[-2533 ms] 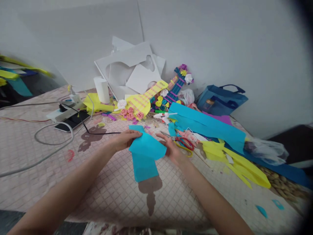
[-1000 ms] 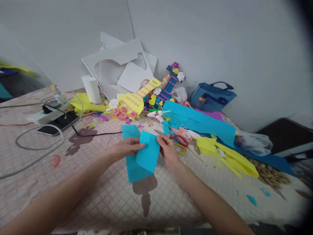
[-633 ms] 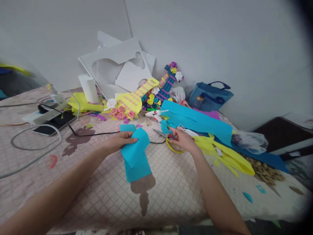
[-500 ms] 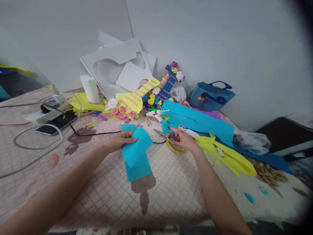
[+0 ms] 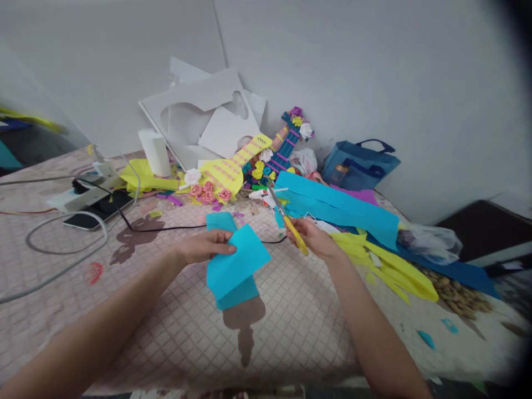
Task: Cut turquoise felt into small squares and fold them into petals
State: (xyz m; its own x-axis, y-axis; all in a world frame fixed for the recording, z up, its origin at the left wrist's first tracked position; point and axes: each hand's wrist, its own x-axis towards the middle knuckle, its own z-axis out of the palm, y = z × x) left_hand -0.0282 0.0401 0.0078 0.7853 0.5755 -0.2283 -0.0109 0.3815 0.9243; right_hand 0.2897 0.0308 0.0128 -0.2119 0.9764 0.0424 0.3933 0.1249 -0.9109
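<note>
My left hand (image 5: 210, 245) pinches a piece of blue crepe paper (image 5: 239, 260) between thumb and fingers. Beneath it, another blue paper piece (image 5: 236, 296) lies on the patterned tablecloth. To the right, my right hand (image 5: 311, 237) grips scissors (image 5: 296, 235) with yellow on the handle; their blades point up and away, toward a white glue gun (image 5: 264, 195). The scissors are apart from the paper. Part of the handle is hidden by my fingers.
A yellow paper guitar (image 5: 226, 173) with pink flowers stands at the back, before white cut board (image 5: 199, 91). Long blue paper (image 5: 336, 208) and yellow paper (image 5: 390, 266) lie on the right. A black cable (image 5: 166, 228) crosses the left; a power strip (image 5: 78, 198) sits beside a phone (image 5: 97, 211).
My right hand has lifted the scissors off the cloth and turned them so the blades point up. The blue paper in my left hand has tilted, its corner shifting right.
</note>
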